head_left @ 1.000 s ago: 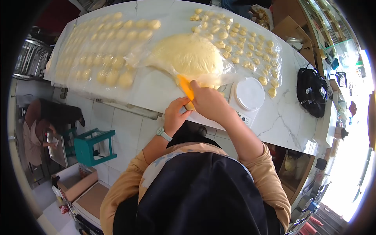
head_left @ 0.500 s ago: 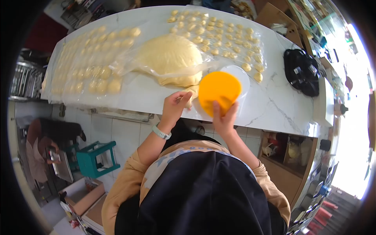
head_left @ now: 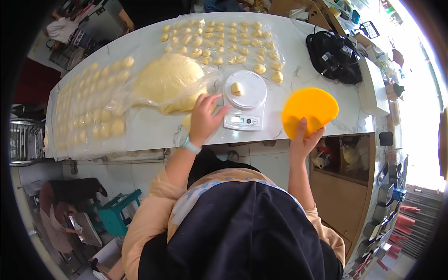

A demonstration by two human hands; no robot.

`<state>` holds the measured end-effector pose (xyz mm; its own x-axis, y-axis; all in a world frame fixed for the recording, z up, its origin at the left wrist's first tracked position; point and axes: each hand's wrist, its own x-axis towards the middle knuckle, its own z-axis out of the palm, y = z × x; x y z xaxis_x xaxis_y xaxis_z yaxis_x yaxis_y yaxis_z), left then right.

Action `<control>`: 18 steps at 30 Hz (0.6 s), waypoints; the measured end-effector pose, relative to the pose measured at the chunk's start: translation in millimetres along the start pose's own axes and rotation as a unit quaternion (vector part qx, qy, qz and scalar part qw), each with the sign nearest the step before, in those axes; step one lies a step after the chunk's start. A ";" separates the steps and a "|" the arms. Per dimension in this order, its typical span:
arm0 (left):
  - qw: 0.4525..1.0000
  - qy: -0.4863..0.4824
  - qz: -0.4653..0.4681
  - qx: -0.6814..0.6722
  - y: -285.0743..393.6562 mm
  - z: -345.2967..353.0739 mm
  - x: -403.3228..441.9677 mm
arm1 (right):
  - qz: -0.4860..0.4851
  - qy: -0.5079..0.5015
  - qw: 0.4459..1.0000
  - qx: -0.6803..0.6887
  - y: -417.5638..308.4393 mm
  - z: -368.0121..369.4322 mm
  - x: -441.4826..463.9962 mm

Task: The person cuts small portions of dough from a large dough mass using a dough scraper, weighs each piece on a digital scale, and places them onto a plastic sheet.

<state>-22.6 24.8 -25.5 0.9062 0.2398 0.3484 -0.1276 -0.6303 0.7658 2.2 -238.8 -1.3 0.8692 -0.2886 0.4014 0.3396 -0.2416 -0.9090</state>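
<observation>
Dough piece (head_left: 237, 88) sat on the scale (head_left: 256, 95); my left grip (head_left: 204, 121), empty and spread, hung beside it; my right grip (head_left: 305, 141) grasped the scraper (head_left: 310, 108); accurate weighing probably needed both clear.

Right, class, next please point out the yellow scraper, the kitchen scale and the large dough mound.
Yellow scraper (head_left: 311, 109): head view, middle of its flat face.
Kitchen scale (head_left: 246, 100): head view, lower part of its round white plate.
Large dough mound (head_left: 169, 82): head view, middle of its rounded top.
</observation>
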 end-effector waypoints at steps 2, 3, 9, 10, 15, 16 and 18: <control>0.992 0.099 0.016 0.071 -22.3 -10.6 -34.2 | 0.029 0.015 0.999 0.008 5.2 -8.5 2.1; 0.975 0.169 0.044 0.137 -28.2 -17.4 -48.4 | 0.027 0.023 0.999 -0.002 8.8 -11.1 3.7; 0.958 0.076 -0.112 0.253 -46.7 -55.9 -89.6 | 0.057 -0.020 0.994 0.087 2.5 18.8 9.5; 0.965 0.090 -0.074 0.235 -52.4 -54.1 -91.5 | 0.075 -0.050 0.988 0.122 -2.8 30.8 5.9; 0.972 0.127 0.011 0.196 -64.6 -43.5 -99.8 | 0.013 -0.510 0.856 -0.079 -45.6 97.2 -38.2; 0.975 0.128 0.005 0.180 -63.2 -44.0 -100.6 | -0.113 -0.556 0.816 -0.110 -49.3 116.1 -46.8; 0.980 0.132 -0.009 0.146 -59.4 -45.4 -102.1 | -0.175 -0.609 0.759 -0.153 -61.2 145.1 -53.3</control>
<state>-125.8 71.2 -82.0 0.7665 0.4114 0.4933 0.0432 -0.7993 0.5994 -12.8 -74.2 16.6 0.4958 0.8674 0.0418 0.6883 -0.3631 -0.6280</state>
